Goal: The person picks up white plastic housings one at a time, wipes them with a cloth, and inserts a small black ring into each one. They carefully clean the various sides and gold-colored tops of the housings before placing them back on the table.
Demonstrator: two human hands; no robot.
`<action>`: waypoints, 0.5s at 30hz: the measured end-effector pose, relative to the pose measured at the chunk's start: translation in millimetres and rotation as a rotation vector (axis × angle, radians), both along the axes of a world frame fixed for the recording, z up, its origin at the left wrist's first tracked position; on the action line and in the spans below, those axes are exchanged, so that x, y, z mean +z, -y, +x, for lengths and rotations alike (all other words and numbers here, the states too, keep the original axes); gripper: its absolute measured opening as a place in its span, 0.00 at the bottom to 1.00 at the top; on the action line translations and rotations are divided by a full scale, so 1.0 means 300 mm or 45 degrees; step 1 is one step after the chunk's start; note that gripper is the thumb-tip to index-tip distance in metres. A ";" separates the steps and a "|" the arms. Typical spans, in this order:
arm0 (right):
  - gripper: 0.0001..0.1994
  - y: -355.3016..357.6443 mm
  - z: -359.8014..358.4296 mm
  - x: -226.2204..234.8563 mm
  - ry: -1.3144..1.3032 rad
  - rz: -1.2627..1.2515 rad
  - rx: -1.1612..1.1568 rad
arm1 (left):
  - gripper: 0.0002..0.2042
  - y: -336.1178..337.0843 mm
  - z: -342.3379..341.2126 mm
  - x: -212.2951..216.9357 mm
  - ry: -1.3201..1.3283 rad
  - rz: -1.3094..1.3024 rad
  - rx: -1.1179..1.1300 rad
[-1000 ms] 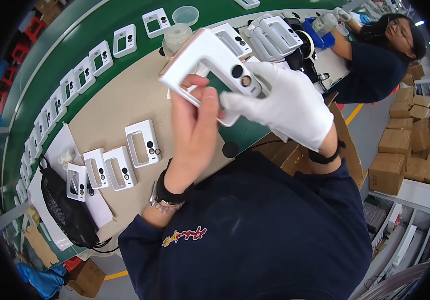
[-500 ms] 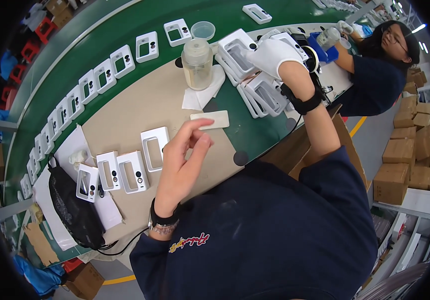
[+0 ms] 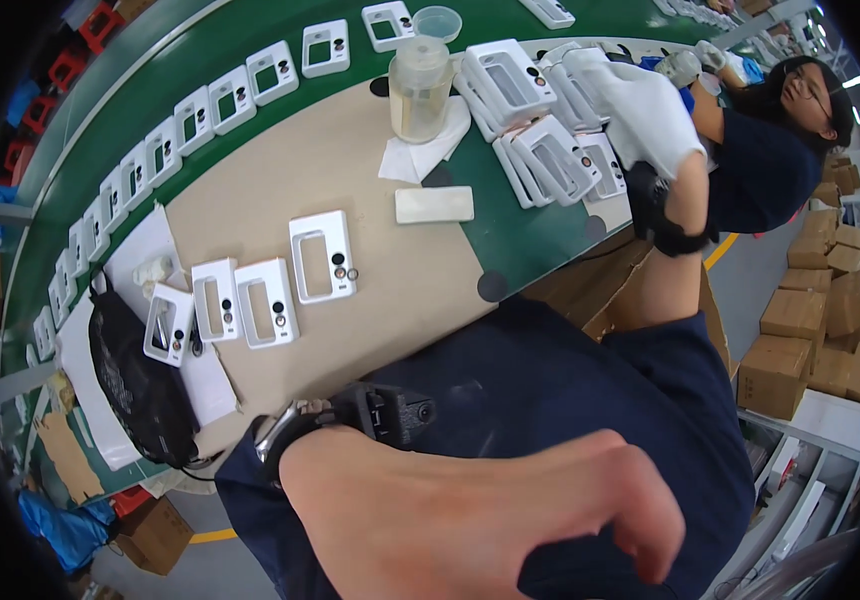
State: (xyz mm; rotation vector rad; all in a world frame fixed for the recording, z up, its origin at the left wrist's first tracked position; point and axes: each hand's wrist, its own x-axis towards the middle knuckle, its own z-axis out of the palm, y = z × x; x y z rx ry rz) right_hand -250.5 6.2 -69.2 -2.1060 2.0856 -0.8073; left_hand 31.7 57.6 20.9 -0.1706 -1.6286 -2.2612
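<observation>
My left hand (image 3: 450,500) is bare and close up at the lower edge, in front of my dark shirt. Its fingers are bent, with a gap to the thumb and nothing seen between them. My right hand (image 3: 640,110), in a white glove, reaches over the right end of the table beside stacked white plastic frames (image 3: 553,150). Its fingertips are hard to make out, so I cannot tell whether it grips one. Left of the stacks is a pale rectangular block (image 3: 434,206). A single white frame (image 3: 341,240) lies on the beige mat, with several more farther left.
A clear plastic jar (image 3: 418,105) stands on white cloth behind the block. A row of white frames runs along the green surface at the far side. A black mesh bag (image 3: 135,370) lies at the left. A co-worker (image 3: 770,150) sits at the right, near stacked cartons (image 3: 775,370).
My left hand has left the table area beside the block and come down and toward me. My gloved right hand has shifted right, off the near stack. The view has tilted slightly.
</observation>
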 end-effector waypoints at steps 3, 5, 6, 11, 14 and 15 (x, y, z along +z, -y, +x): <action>0.18 -0.068 0.002 -0.027 0.557 0.140 -0.141 | 0.17 -0.023 -0.044 0.010 0.005 0.028 -0.014; 0.16 -0.141 0.018 0.003 0.828 0.199 -0.234 | 0.18 -0.045 -0.085 0.027 -0.001 0.037 -0.047; 0.14 -0.184 0.053 0.025 0.990 0.354 -0.252 | 0.19 -0.054 -0.106 0.031 0.002 0.038 -0.070; 0.13 -0.321 0.177 0.037 1.205 1.014 -0.035 | 0.22 -0.112 -0.185 0.068 0.046 0.001 -0.170; 0.16 -0.339 0.259 -0.175 1.190 0.877 0.196 | 0.24 -0.203 -0.216 0.063 0.021 -0.177 0.199; 0.16 -0.346 0.246 -0.222 1.190 0.851 0.180 | 0.27 -0.218 -0.237 0.039 -0.069 -0.288 0.530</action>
